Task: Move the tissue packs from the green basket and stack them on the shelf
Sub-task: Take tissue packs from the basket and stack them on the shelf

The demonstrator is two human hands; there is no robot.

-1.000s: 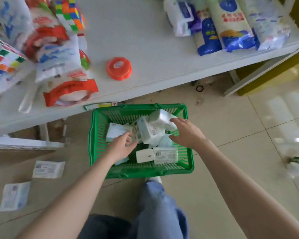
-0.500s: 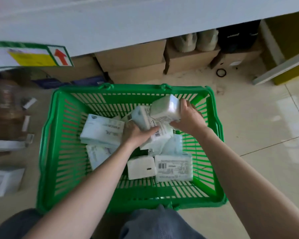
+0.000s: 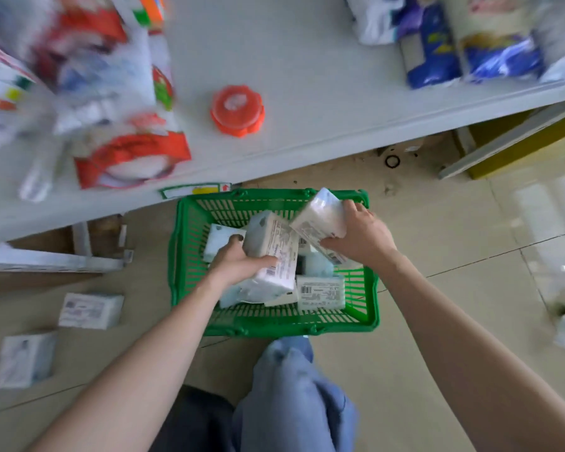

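Two packs are in hand over the basket (image 3: 190, 256): the left hand (image 3: 238, 265) is wrapped around one pack (image 3: 271, 256), and the right hand (image 3: 359, 236) pinches another (image 3: 320, 216) by its end. Several more are down in the basket. I'd get both clear of the rim, then set them flat on the bare stretch of shelf (image 3: 307, 76) beside the orange lid (image 3: 237, 110), edges squared so the stack won't lean.

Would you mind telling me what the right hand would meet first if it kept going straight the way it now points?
The right hand grips a white tissue pack and points up-left. Beyond the green plastic basket's far rim, it would probably meet the white shelf's front edge, though depth is unclear.
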